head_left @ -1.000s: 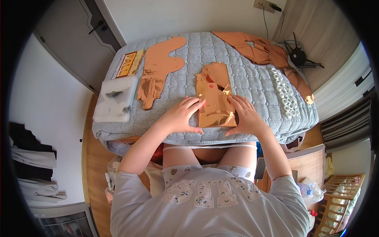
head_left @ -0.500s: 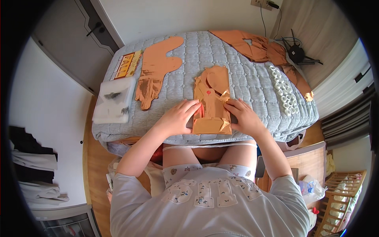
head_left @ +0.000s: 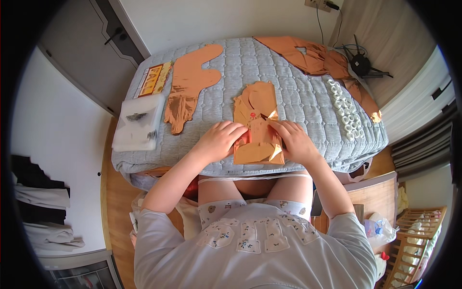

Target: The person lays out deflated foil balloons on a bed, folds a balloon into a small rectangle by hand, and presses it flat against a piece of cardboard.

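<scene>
- Flattening looked like the step in hand. Where was the foil piece point(head_left: 260, 127)?

- Folded, near edge of the quilted bed point(head_left: 240, 62), between left hand point(head_left: 222, 141) and right hand point(head_left: 297, 143). Straight end faced the wearer, rounded end pointed away.

- Hand state?

- Both half open, fingers loosely bent. Left fingertips were on the foil's left edge, right ones on its right edge. Pinching or only pressing: couldn't tell, thumbs mostly hidden.

- Best way to do it?

- My call: light, even pressure from both sides, pads not nails. Foil that thin probably creased and slid easily. Shiny raised corner point(head_left: 273, 115) by the right fingers wanted smoothing first, edges lined up before any hard crease. Soft bed made poor backing, so slow strokes beat hard pushes.

- Clearance?

- OK. Flat foil sheet point(head_left: 190, 82) lay apart to the left, plastic packets point(head_left: 137, 123) past it. White rings point(head_left: 346, 114) lay well right.
</scene>
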Available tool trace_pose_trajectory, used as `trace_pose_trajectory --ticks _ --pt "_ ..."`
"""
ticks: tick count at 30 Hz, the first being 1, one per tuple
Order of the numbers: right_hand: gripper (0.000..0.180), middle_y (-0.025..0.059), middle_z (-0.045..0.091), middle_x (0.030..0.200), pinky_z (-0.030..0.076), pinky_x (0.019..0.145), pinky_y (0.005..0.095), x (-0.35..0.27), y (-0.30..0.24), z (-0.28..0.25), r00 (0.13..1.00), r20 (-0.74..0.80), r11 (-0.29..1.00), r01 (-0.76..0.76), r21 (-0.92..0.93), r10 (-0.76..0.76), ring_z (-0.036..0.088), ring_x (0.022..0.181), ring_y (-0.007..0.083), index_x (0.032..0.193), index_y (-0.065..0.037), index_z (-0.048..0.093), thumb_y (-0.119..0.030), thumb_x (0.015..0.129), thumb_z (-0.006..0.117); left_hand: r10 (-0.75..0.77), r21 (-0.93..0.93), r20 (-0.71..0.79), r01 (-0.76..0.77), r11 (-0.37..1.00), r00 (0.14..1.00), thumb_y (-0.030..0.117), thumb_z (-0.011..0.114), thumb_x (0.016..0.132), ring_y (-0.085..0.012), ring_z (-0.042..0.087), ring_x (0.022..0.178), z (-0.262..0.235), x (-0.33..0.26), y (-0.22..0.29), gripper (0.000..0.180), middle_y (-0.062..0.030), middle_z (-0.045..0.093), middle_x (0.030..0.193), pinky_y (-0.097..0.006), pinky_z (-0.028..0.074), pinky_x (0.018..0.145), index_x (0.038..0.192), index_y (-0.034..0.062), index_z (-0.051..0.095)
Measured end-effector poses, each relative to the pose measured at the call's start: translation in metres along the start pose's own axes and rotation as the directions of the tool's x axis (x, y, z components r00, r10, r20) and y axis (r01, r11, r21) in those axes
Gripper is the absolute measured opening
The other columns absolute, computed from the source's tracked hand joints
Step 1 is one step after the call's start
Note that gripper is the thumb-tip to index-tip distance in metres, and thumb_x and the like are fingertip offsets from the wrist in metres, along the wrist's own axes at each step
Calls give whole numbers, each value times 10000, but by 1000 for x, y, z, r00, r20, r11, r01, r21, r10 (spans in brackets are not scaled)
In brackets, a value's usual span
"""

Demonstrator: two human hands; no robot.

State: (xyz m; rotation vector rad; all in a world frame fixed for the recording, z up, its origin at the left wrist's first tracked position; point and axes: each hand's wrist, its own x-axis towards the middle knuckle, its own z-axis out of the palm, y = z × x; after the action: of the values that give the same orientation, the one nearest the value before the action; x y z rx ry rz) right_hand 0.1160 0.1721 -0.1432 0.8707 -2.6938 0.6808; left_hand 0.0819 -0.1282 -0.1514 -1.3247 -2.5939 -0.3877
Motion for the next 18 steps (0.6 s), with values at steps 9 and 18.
trace_pose_trajectory --ticks 9,18 --pt "485 113 618 1367 429 1088 460 2 8 1 992 -9 992 123 -40 -124 583 1254 337 1324 -84 633 -194 859 720 5 -33 20 -5 999 1000 204 690 913 -297 583 1164 -1 5 -3 522 -70 598 1313 -427 473 1014 1410 113 560" --pt "494 88 617 1395 438 1070 443 5 4 1 991 -28 991 129 -29 -130 595 1248 305 1324 -112 651 -191 844 737 36 -58 -36 -38 998 999 213 708 897 -296 580 1178 1 9 -5 519 -54 594 1348 -442 477 1015 1384 96 575"
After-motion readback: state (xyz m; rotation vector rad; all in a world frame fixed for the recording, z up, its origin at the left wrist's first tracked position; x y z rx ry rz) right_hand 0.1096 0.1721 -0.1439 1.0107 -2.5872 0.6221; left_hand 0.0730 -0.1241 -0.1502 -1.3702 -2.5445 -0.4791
